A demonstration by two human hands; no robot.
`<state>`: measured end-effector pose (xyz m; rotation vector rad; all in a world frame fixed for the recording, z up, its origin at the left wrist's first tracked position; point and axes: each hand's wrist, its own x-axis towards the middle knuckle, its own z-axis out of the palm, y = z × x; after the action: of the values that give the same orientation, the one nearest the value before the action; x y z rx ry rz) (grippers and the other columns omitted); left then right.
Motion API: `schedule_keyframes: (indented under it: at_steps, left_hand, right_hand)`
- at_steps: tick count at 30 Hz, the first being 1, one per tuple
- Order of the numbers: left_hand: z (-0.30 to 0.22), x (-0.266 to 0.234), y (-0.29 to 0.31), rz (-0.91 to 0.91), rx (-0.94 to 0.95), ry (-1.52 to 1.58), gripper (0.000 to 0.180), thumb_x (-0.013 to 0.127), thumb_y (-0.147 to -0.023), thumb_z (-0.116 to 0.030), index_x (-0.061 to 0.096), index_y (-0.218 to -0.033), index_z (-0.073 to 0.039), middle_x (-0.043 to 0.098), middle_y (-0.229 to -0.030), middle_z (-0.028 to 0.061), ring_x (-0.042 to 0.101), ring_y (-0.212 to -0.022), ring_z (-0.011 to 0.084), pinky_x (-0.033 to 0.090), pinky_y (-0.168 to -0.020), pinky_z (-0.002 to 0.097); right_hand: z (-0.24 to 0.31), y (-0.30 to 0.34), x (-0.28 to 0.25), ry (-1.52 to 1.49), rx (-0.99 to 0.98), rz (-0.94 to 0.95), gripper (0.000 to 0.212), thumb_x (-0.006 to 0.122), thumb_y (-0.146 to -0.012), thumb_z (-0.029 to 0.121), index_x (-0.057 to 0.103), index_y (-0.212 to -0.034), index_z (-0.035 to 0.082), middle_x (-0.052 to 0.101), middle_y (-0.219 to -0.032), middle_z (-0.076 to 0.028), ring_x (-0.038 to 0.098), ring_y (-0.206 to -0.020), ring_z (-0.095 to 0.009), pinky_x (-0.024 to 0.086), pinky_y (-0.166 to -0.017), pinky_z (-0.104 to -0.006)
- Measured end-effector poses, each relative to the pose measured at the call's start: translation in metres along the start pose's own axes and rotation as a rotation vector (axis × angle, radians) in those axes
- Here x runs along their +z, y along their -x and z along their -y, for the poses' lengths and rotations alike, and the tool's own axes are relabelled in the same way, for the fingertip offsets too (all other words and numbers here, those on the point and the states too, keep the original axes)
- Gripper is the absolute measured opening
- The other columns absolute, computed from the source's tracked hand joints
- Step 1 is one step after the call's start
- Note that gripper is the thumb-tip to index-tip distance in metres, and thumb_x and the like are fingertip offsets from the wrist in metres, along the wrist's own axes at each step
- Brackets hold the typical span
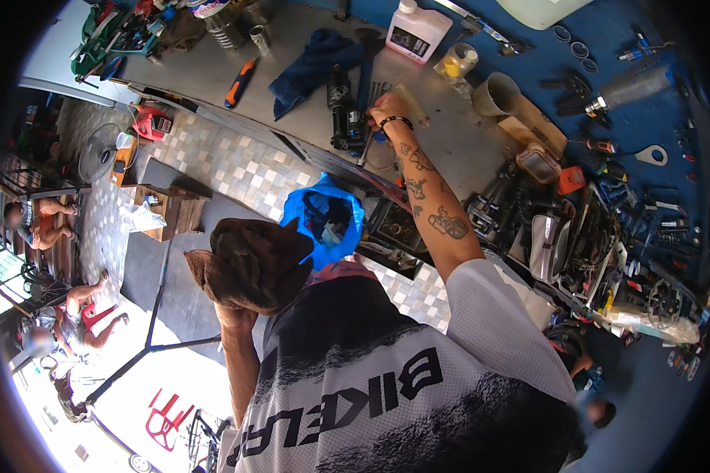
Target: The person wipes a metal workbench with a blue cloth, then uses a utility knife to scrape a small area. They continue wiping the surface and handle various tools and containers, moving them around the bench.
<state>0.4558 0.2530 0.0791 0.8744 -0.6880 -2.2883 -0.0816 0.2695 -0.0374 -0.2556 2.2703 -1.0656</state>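
My left hand point(238, 317) is raised at the left of my chest. A bunched brown cloth point(252, 264) is gripped in it and hides most of the fingers. My right arm stretches across the metal workbench point(457, 150), and the right hand point(387, 109) is closed low over the top. What its fingers hold is hidden or too small to tell. Just left of that hand lies a black shock absorber point(341, 110). A dark blue cloth point(312, 69) is spread beyond it. Right of the hand lies a pale, translucent flat piece point(412, 104).
An orange and blue utility knife point(241, 83) lies near the bench's left edge. A pink jug point(416, 31), a yellow container point(457, 61) and a grey cup point(497, 94) stand at the back. A blue bag point(296, 217) hangs open before me. Tools crowd the right wall. People sit far left.
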Motion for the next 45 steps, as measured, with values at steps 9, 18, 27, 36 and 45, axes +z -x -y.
schedule_keyframes:
  at_steps: [9, 18, 27, 36, 45]
  left_hand:
    - [-0.008, -0.013, 0.005, -0.014, 0.008, 0.081, 0.059, 0.061, -0.107, -0.042, 0.051, -0.153, -0.007, 0.059, -0.153, 0.0118, 0.058, -0.138, 0.0298, 0.045, -0.121, 0.0476]
    - [-0.013, 0.001, -0.024, 0.059, -0.073, 0.101, 0.059, 0.057, -0.108, -0.045, 0.051, -0.151, -0.005, 0.060, -0.149, 0.0128, 0.059, -0.136, 0.0287, 0.046, -0.120, 0.0470]
    - [-0.009, -0.008, -0.035, 0.133, -0.127, 0.155, 0.061, 0.057, -0.107, -0.048, 0.052, -0.153, -0.007, 0.058, -0.153, 0.0112, 0.055, -0.141, 0.0288, 0.040, -0.124, 0.0473]
    - [-0.002, -0.002, -0.025, 0.076, -0.128, 0.104, 0.062, 0.054, -0.109, -0.049, 0.051, -0.154, -0.007, 0.059, -0.152, 0.0120, 0.056, -0.140, 0.0300, 0.042, -0.122, 0.0487]
    - [0.000, -0.009, -0.020, 0.039, -0.131, 0.149, 0.064, 0.059, -0.106, -0.050, 0.050, -0.154, -0.009, 0.057, -0.154, 0.0115, 0.055, -0.140, 0.0307, 0.043, -0.121, 0.0496]
  right_hand:
    - [-0.025, 0.041, -0.057, 0.495, -0.311, -0.304, 0.030, 0.080, -0.088, 0.040, 0.076, -0.098, 0.012, 0.079, -0.095, -0.012, 0.075, -0.093, -0.033, 0.059, -0.080, -0.0446]
    - [-0.056, 0.120, -0.056, 0.802, -0.164, -0.069, 0.033, 0.082, -0.083, 0.047, 0.080, -0.096, 0.016, 0.079, -0.094, -0.009, 0.076, -0.094, -0.033, 0.060, -0.082, -0.0478]
    - [-0.060, 0.109, -0.065, 0.683, -0.370, -0.235, 0.027, 0.082, -0.089, 0.032, 0.077, -0.106, 0.011, 0.074, -0.117, -0.014, 0.075, -0.098, -0.036, 0.062, -0.084, -0.0486]
    - [-0.048, 0.094, -0.057, 0.832, -0.386, -0.383, 0.041, 0.081, -0.088, 0.045, 0.077, -0.105, 0.008, 0.070, -0.118, -0.019, 0.077, -0.096, -0.036, 0.064, -0.078, -0.0477]
    - [-0.050, 0.073, -0.055, 0.796, -0.311, -0.392, 0.039, 0.083, -0.084, 0.051, 0.078, -0.094, 0.014, 0.074, -0.104, -0.011, 0.075, -0.094, -0.035, 0.060, -0.079, -0.0484]
